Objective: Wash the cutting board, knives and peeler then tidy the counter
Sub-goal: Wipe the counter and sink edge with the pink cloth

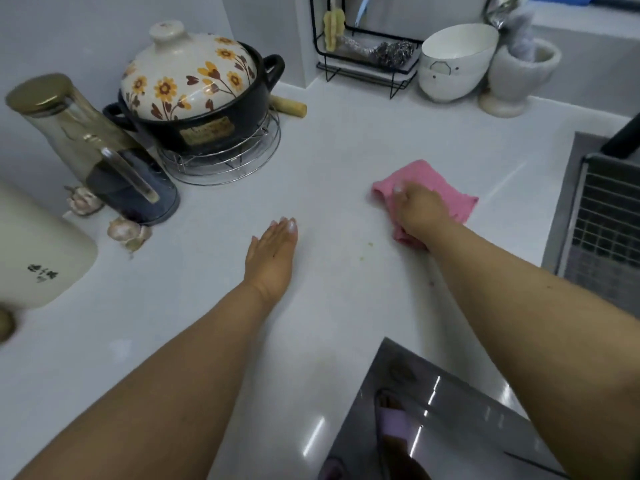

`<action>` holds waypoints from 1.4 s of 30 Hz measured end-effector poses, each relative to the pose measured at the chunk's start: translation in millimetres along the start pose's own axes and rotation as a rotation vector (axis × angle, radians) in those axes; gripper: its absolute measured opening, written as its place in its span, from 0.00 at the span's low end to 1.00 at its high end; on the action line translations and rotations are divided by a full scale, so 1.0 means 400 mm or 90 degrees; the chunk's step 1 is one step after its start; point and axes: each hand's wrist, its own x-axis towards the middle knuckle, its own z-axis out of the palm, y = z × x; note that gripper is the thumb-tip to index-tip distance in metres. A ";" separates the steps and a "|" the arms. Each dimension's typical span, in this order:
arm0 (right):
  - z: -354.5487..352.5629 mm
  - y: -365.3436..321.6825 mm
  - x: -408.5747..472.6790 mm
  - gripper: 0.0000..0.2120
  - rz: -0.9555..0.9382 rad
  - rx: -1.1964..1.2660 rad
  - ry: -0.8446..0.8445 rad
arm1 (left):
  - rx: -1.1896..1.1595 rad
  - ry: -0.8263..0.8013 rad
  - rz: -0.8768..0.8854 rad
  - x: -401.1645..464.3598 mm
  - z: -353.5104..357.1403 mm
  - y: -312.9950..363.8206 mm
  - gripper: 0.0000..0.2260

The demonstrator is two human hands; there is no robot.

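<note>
The person's right hand (pixel 417 211) is gripping a bunched pink cloth (pixel 429 188), its fingers curled over the fabric and pressing it down onto the white stone counter (pixel 329 140); the cloth is lying toward the right side of the counter, near the edge of the steel sink (pixel 568 216). The left hand (pixel 273 251) is lying flat on the counter to the left of the cloth, well apart from it, fingers straight and together, holding nothing. A small yellowish crumb (pixel 371 244) is sitting on the counter between the two hands.

At the back left a black clay pot with a cream flowered lid (pixel 194 88) is standing on a round wire trivet (pixel 225 161), and the end of a wooden rolling pin (pixel 289 106) is showing from behind it. A clear glass carafe with a brass-coloured lid (pixel 93 147) is standing in front of the pot, with two garlic bulbs (pixel 124 232) just beside its base and a cream appliance body (pixel 38 251) at the left edge.

At the back a black wire rack (pixel 363 60) is holding a metal scourer (pixel 388 50). To its right a white ceramic bowl (pixel 453 60) is leaning tilted, touching a pale stone mortar (pixel 516 81). A dark wire basket (pixel 609 216) is sitting in the sink
</note>
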 end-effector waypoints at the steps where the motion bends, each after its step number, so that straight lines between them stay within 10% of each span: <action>1: 0.022 -0.052 -0.030 0.21 -0.027 0.039 -0.044 | -0.045 0.006 -0.009 0.002 -0.003 0.001 0.23; 5: 0.139 -0.208 -0.176 0.20 -0.217 0.007 -0.198 | -0.278 0.004 -0.065 0.016 -0.020 -0.023 0.36; 12: 0.172 -0.043 -0.283 0.25 -0.428 -0.281 -0.141 | -0.348 -0.042 -0.093 0.024 -0.022 -0.070 0.39; 27: -0.023 0.196 -0.135 0.35 0.085 -0.214 -0.007 | -0.238 -0.015 -0.075 -0.004 -0.021 -0.003 0.26; 35: 0.187 -0.164 -0.190 0.24 -0.250 -0.114 -0.166 | -0.418 -0.033 -0.067 -0.017 -0.045 0.004 0.27; 42: 0.186 -0.088 -0.315 0.22 -0.465 -0.186 -0.215 | -0.447 -0.048 -0.076 -0.015 -0.052 -0.011 0.30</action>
